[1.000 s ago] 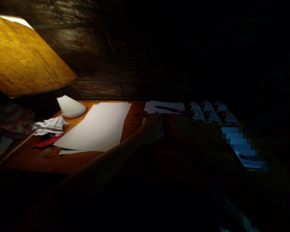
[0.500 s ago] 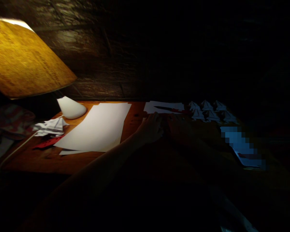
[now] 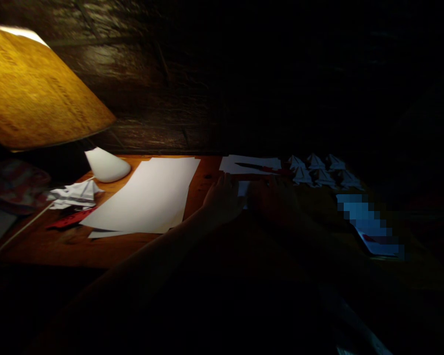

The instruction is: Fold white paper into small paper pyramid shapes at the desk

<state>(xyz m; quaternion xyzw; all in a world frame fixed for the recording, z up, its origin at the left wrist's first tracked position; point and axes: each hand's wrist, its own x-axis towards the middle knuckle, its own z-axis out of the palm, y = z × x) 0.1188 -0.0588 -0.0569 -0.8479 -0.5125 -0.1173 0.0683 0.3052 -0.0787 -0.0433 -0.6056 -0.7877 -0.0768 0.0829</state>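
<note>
A small piece of white paper (image 3: 243,190) lies at the middle of the wooden table, between my two hands. My left hand (image 3: 224,196) is at its left edge, with the thumb side against it and the fingers bent around its far end. On the paper's other side rests my right hand (image 3: 277,197), in deep shade. Its fingers point away from me, and their grip is too dark to make out. Just beyond the hands, scissors (image 3: 253,167) with a dark blade and reddish handle lie on white sheets (image 3: 227,163).
Several folded paper figures (image 3: 322,176) stand in two rows at the right. Nearer lies a phone-like slab (image 3: 377,241), partly pixelated. Large white sheets (image 3: 148,197) lie at the left, beside a red object (image 3: 71,218), crumpled folded paper (image 3: 76,195) and a lamp (image 3: 48,93) with its cord.
My hands have moved slightly apart, the left one to the left and the right one to the right. More of the white paper between them shows now.
</note>
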